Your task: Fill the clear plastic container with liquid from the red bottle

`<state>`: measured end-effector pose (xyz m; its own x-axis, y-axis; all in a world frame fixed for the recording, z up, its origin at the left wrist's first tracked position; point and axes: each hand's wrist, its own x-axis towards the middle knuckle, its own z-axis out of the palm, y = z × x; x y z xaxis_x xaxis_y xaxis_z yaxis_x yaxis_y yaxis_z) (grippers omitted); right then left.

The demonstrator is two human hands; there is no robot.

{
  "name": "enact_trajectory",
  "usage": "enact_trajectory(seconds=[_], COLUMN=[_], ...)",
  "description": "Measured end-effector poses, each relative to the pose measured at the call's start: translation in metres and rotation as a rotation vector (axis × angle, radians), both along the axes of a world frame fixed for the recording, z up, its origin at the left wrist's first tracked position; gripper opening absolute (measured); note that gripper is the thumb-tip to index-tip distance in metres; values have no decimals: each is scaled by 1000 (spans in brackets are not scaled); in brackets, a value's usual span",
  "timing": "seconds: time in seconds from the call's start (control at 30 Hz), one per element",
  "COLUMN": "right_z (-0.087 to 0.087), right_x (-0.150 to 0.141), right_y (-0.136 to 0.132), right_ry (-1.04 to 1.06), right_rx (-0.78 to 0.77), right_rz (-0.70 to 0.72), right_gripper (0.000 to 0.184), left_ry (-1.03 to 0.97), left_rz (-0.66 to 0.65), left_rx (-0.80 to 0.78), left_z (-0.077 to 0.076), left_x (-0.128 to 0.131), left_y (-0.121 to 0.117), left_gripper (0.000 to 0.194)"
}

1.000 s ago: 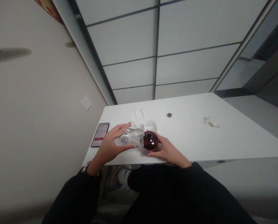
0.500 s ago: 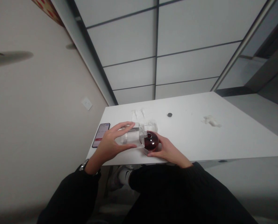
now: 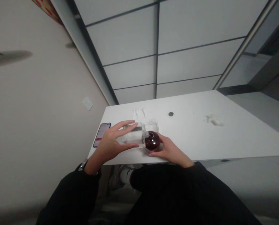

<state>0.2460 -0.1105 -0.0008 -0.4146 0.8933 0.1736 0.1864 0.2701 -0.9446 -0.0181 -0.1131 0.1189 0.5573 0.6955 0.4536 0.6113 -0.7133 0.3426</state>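
My left hand (image 3: 111, 140) grips a clear bottle (image 3: 133, 137) with a pale label, thumb below and fingers above. The bottle lies tilted on its side, and its threaded neck (image 3: 146, 134) points right. Right at that neck is a dark red, shiny round container (image 3: 152, 140), which my right hand (image 3: 168, 149) holds from the right side. A small opening or ring shows on its upper face. Whether neck and container touch, I cannot tell. Below the red container a clear edge shows. Just behind my hands sits a clear plastic box (image 3: 151, 125).
A phone (image 3: 102, 135) with a lit screen lies at the left edge of the white table (image 3: 188, 137). Small clear pieces (image 3: 139, 113) lie towards the back. Farther right are a dark round disc (image 3: 171, 114) and a crumpled white tissue (image 3: 214, 120). A wall stands close on the left.
The bottle has turned slightly in my left hand, and its neck now lies more level beside the red container. My right hand has barely moved. The view has shifted a little.
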Motion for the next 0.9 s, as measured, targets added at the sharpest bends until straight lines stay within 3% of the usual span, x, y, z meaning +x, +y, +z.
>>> enact_trajectory(seconds=[0.9], right_z=[2], right_x=[1], right_y=[0], right_ry=[-49], right_rx=[48], right_rz=[5], right_gripper=[87], left_ry=[82], left_rz=[12], left_rx=[5], left_z=[10], left_x=[3], left_y=[-1], left_gripper=[66])
